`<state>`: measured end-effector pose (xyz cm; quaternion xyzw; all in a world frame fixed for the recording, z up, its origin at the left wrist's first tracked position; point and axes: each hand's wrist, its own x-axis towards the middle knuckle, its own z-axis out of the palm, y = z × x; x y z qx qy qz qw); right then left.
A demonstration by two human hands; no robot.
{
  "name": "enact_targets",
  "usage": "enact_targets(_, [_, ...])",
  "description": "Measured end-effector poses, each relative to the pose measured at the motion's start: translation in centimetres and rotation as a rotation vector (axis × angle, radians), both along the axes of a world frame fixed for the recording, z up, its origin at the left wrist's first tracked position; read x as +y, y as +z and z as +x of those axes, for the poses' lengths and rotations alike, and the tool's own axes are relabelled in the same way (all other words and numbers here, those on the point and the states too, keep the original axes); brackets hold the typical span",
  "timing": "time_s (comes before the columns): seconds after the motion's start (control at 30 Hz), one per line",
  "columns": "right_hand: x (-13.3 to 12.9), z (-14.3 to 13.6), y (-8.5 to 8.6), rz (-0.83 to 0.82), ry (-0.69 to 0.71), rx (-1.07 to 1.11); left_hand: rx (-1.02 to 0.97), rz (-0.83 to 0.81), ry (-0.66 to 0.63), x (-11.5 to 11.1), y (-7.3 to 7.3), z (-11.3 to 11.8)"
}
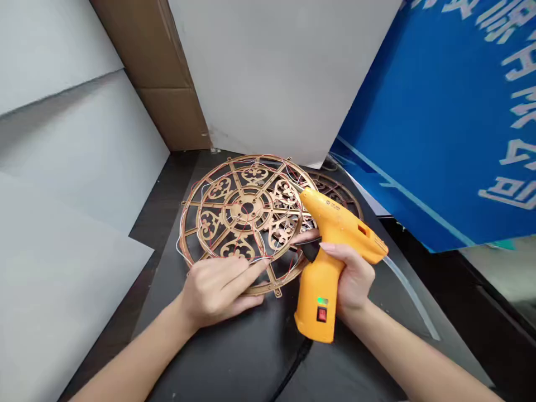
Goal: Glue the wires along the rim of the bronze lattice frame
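My right hand (354, 273) is closed round the handle of a yellow hot glue gun (330, 218). The gun's nozzle points left over the upper right of a round, gold-brown openwork frame (247, 207), and a green light glows above its red switch. A clear glue stick (412, 296) sticks out of its back end. Red and white wires (262, 258) run around the frame's rings and across its spokes. My left hand (220, 287) grips the frame's near rim, fingers on top against the wires and thumb low beside the outer edge. The fingertips' exact hold on the wires is unclear.
A second, darker round frame (343, 192) lies partly under the first at the right. White panels (285, 72) and brown cardboard (167, 111) stand behind and left. A blue board (439, 111) with white characters leans at right. The gun's black cord (293, 368) trails toward me over the dark table (234, 357).
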<state>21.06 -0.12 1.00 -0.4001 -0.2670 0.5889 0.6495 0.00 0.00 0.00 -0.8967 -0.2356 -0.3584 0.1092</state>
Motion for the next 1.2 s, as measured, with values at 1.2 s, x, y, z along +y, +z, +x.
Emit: enact_targets(1.2, [-0.07,0.28,0.01,0.06,-0.002,-0.102,0.012,-0.034,-0.01,-0.06,0.34,-0.06])
